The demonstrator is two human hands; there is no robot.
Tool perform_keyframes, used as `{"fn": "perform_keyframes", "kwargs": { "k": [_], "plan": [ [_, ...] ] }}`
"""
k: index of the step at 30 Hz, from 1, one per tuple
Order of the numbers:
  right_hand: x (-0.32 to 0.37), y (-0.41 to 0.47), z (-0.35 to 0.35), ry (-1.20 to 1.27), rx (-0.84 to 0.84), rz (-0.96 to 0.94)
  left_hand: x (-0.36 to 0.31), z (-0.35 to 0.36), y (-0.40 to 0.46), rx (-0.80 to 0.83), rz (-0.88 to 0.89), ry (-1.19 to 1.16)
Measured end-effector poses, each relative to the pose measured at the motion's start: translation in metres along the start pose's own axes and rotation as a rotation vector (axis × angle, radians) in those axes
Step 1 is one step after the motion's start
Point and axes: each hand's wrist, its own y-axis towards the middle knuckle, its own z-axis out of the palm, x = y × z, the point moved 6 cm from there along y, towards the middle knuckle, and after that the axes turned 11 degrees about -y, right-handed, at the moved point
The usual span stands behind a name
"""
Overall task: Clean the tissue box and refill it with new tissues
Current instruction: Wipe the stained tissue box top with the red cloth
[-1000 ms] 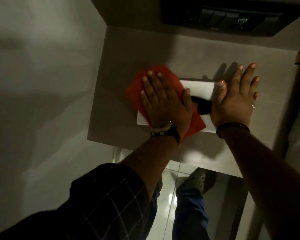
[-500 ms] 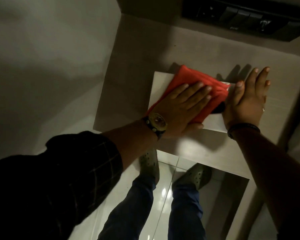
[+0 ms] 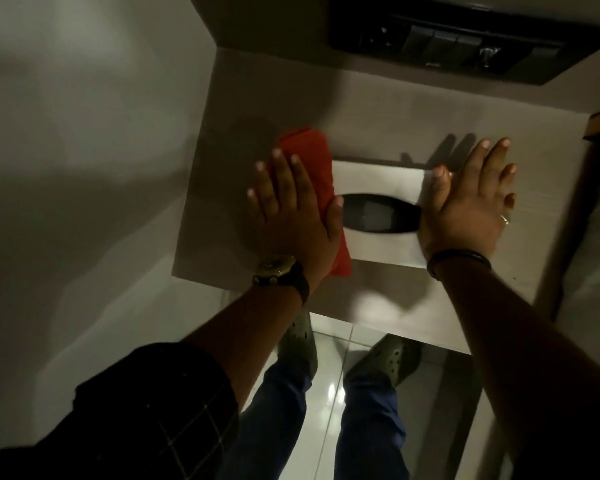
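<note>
Left hand (image 3: 293, 216): lay flat, fingers spread, pressing a red cloth (image 3: 312, 174) onto the left end of the tissue box (image 3: 378, 247), likely so the palm's weight drove the wipe
Right hand (image 3: 465, 199): flat and open on the box's right end, gripping nothing, seemingly pinning the box so it would not slide
Tissue box: sat on the pale shelf (image 3: 257, 98), near its front edge, dark oval slot (image 3: 378, 213) uncovered and empty
Change: half a second earlier the cloth covered the box's middle and far side; it had since swept to the left end, exposing the slot
Stage: cleaning, by my reading; no new tissues in view
</note>
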Motion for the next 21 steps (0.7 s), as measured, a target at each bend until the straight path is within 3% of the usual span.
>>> {"fn": "perform_keyframes", "kwargs": {
  "k": [7, 13, 17, 19, 21],
  "plan": [
    [0.004, -0.002, 0.000, -0.006, 0.014, -0.036, -0.072, 0.024, -0.024, 0.152, 0.422, 0.071],
    [0.001, -0.001, 0.000, -0.011, 0.076, -0.073, -0.084, 0.031, -0.030, 0.252, 0.453, 0.107],
    [0.001, -0.002, -0.010, -0.017, 0.110, -0.090, -0.068, 0.002, -0.019, 0.251, 0.462, -0.116],
    [0.006, -0.006, -0.024, -0.064, 0.036, -0.133, -0.040, -0.015, -0.004, 0.287, 0.472, -0.118],
    [0.034, -0.022, -0.035, -0.039, -0.071, -0.259, -0.011, -0.021, 0.008, 0.413, 0.531, 0.049]
  ]
}}
